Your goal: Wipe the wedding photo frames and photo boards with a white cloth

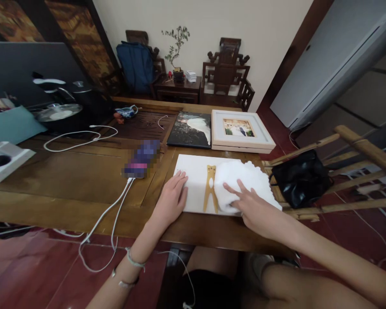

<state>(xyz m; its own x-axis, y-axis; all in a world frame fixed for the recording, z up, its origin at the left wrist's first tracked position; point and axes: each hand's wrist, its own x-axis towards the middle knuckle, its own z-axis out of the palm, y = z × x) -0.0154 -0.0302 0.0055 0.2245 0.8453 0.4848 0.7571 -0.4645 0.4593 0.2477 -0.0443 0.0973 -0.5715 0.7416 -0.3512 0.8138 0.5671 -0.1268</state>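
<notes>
A white board [196, 180] with a gold figure [210, 189] on it lies flat at the near edge of the wooden table [70, 180]. My left hand [172, 197] rests flat on the board's left edge, fingers stretched out and together. My right hand [249, 204] presses a white cloth [241, 180] onto the board's right half, fingers spread on top of the cloth.
Behind the board lie a dark photo print [191, 128] and a white framed photo [241, 131]. A blurred phone [141, 159] with a white cable [106, 214] lies left of it. A black bag [299, 178] sits on a bamboo chair at right. Kettle and trays stand far left.
</notes>
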